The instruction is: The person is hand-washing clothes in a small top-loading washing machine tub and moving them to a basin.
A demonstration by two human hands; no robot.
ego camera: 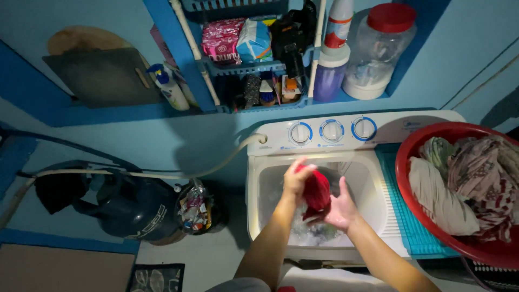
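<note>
Blue walls (pixel 465 48) are enclosing a dim room; a shelf rack (pixel 254 67) is hanging above, and pale floor (pixel 205 259) is showing below.

**A home laundry corner**

A white twin-tub washing machine (pixel 346 178) stands against a blue wall. Above it, a shelf rack (pixel 254 67) holds detergent packets and bottles; on its right side rests a red basin (pixel 427 146) heaped with clothes.

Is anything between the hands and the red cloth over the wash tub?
No. The left hand and right hand both grip the red cloth directly, above the open wash tub with soapy water below.
</note>
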